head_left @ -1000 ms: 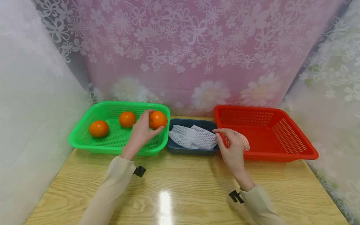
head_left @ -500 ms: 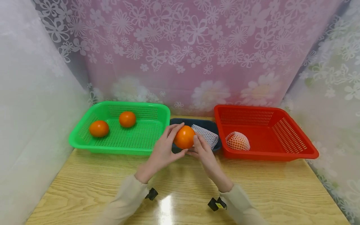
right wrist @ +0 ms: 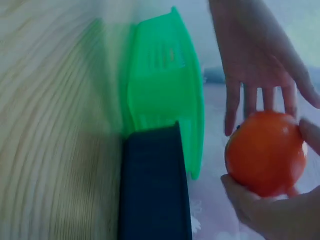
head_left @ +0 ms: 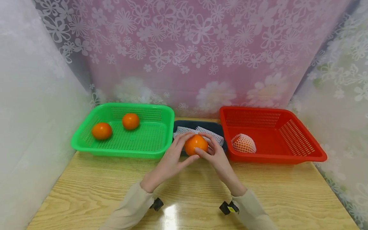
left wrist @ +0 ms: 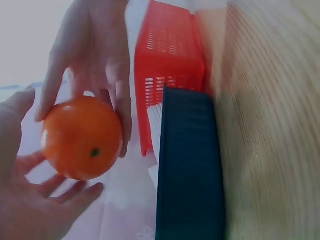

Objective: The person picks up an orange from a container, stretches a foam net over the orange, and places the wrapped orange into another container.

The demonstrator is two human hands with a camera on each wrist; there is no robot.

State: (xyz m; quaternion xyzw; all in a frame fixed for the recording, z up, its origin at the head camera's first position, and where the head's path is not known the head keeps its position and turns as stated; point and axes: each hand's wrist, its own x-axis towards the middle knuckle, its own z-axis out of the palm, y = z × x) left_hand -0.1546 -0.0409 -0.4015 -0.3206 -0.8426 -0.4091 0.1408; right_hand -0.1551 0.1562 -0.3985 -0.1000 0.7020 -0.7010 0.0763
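- Open room from above: right side of the green basket (head_left: 123, 153); two oranges (head_left: 102, 131) occupy its left and middle.
- Open room from above: right of the netted orange (head_left: 244, 144) in the red basket's (head_left: 279, 158) near-left corner.
- Blocked: the dark tray (left wrist: 192, 165) between baskets, its front overhung by the left hand (head_left: 170, 158), right hand (head_left: 218, 158) and held orange (head_left: 196, 145).

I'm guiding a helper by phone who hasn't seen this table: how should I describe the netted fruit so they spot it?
On the wooden table, find the red basket at the right end of the row. Inside, near its front left corner, sits the netted fruit. Its white mesh wrap sets it apart: the two fruits in the green basket and the held fruit are all bare.
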